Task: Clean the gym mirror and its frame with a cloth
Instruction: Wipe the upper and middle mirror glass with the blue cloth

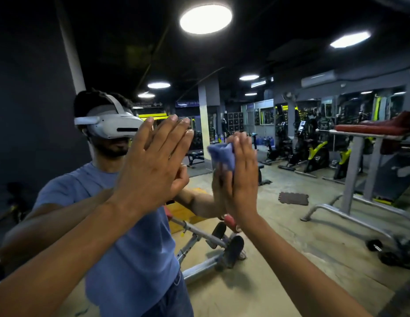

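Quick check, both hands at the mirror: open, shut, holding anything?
Left hand: open, fingers straight, flat against the mirror, holding nothing.
Right hand: open, straight fingers pressing the blue cloth onto the glass.

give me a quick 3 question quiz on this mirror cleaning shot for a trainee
1. True or false: the left hand lies flat on the mirror with straight fingers.
2. Which hand presses the cloth to the glass?
3. The cloth's colour is: A red, B blue, C yellow.

Key: 1 true. 2 the right hand. 3 B.
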`<state>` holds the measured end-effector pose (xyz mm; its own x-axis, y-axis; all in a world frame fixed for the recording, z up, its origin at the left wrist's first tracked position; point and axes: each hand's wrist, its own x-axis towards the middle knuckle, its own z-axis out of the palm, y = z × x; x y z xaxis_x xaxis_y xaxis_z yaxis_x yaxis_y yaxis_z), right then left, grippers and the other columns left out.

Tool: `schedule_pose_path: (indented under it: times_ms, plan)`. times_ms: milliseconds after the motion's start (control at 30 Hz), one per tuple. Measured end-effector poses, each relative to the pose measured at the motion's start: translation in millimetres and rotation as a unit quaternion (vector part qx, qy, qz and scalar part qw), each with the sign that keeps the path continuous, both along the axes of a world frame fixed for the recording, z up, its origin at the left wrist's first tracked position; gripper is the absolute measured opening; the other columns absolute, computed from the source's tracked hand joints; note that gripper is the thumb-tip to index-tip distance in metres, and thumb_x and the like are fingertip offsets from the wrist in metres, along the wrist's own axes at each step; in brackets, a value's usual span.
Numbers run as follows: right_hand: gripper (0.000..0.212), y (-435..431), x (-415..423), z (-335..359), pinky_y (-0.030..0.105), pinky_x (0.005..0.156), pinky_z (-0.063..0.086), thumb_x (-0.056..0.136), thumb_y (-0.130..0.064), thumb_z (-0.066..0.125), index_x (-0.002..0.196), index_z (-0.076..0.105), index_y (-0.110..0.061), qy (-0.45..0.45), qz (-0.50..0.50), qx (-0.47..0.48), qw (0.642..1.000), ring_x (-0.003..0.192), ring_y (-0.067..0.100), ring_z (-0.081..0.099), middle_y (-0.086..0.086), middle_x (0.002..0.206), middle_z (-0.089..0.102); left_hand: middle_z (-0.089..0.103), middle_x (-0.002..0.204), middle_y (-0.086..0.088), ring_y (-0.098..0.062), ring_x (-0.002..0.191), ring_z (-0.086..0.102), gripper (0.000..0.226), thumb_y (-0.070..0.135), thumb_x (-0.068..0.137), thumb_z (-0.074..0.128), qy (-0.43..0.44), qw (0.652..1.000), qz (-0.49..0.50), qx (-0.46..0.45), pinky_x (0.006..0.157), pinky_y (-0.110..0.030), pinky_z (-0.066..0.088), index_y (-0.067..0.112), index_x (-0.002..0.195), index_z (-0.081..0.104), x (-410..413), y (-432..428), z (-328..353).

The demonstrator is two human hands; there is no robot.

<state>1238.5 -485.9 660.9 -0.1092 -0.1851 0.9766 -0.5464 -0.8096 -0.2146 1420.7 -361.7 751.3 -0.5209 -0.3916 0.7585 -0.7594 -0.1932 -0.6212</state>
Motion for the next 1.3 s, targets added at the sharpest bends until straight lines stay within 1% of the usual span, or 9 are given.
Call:
schedule_pose_path:
  times_ms: [100,233,367,533,633,800,1000,1200,1300]
  plan:
    - [0.063,-11.7,-7.1,67.7,0.053,0.13,0.012,0.111,-0.04,0.024,0.166,0.018,-0.01,-0.12,0.013,0.067,0.99,0.163,0.02,0.007,0.007,0.175,0.013,0.04,0.164,-0.02,-0.039,0.155,0.033,0.062,0.036,0.102,0.039,0.008,1.0,0.008,-0.003,0.128,-0.063,0.017,0.007,0.157,0.042,-8.5,-5.6,3.4]
    - [0.063,7.0,10.9,99.3,0.047,0.133,0.005,0.111,-0.035,0.028,0.165,0.019,-0.004,-0.015,0.035,-0.007,0.999,0.163,0.024,0.003,0.012,0.175,0.01,0.053,0.148,-0.02,-0.04,0.14,0.049,0.049,0.03,0.103,0.039,0.013,0.999,-0.026,-0.037,0.126,-0.061,0.026,0.007,0.143,0.053,-26.2,-13.8,17.6]
    - [0.063,-11.7,-15.4,47.7,0.052,0.132,0.009,0.109,-0.027,0.042,0.163,0.024,-0.001,0.111,-0.011,-0.083,0.99,0.162,0.03,0.012,0.017,0.173,0.017,0.041,0.163,-0.021,-0.039,0.156,0.032,0.057,0.033,0.104,0.038,0.021,0.999,-0.013,-0.029,0.128,-0.063,0.02,0.004,0.154,0.046,-26.7,-21.5,14.4]
    - [0.064,-31.7,-35.6,107.0,0.051,0.131,0.009,0.111,-0.04,0.023,0.165,0.019,-0.008,-0.073,0.007,0.032,0.997,0.163,0.023,0.008,0.01,0.175,0.015,0.014,0.176,-0.019,-0.035,0.164,0.01,0.07,0.036,0.106,0.032,0.017,1.0,0.01,-0.01,0.129,-0.063,0.015,0.005,0.168,0.021,-28.9,-29.8,7.7]
    - [0.06,-20.6,-20.5,131.1,0.052,0.131,0.01,0.113,-0.032,0.029,0.165,0.019,-0.004,-0.051,0.017,0.003,0.999,0.163,0.025,0.007,0.012,0.175,0.013,0.008,0.177,-0.018,-0.034,0.165,0.006,0.072,0.037,0.107,0.03,0.022,1.0,0.008,-0.005,0.13,-0.062,0.013,0.005,0.169,0.013,-34.7,-34.1,4.6]
    - [0.061,-19.8,-32.5,44.0,0.058,0.13,0.015,0.109,-0.024,0.04,0.162,0.026,0.002,0.097,0.019,-0.068,0.993,0.162,0.03,0.012,0.017,0.173,0.018,0.008,0.177,-0.018,-0.034,0.165,0.008,0.069,0.036,0.109,0.023,0.017,1.0,-0.005,0.0,0.13,-0.063,0.017,0.003,0.169,0.014,-37.9,-35.4,-17.2]
    - [0.06,-40.7,-51.5,35.6,0.051,0.132,0.009,0.111,-0.031,0.029,0.166,0.02,-0.008,-0.1,-0.009,0.057,0.993,0.163,0.021,0.007,0.008,0.175,0.015,0.01,0.177,-0.019,-0.037,0.164,0.01,0.066,0.03,0.11,0.007,0.018,1.0,-0.02,0.008,0.13,-0.061,0.017,0.002,0.168,0.014,-46.5,-42.8,-36.0]
    - [0.071,-14.9,-38.3,-109.3,0.064,0.125,0.022,0.1,-0.013,0.064,0.16,0.029,0.001,0.105,0.049,-0.001,0.993,0.159,0.04,0.021,0.021,0.17,0.025,0.012,0.176,-0.021,-0.04,0.163,0.013,0.062,0.023,0.111,0.017,0.006,0.999,-0.025,0.039,0.13,-0.062,0.018,-0.001,0.168,0.012,-59.0,-44.8,-83.8]
    - [0.06,-26.2,-62.8,-159.8,0.066,0.122,0.027,0.11,-0.027,0.046,0.161,0.027,-0.002,0.14,0.029,0.005,0.99,0.159,0.036,0.023,0.017,0.171,0.024,0.015,0.175,-0.023,-0.042,0.162,0.016,0.063,0.024,0.111,0.026,-0.01,0.998,-0.013,0.06,0.131,-0.062,0.015,-0.002,0.167,0.014,-57.4,-38.5,-108.0]
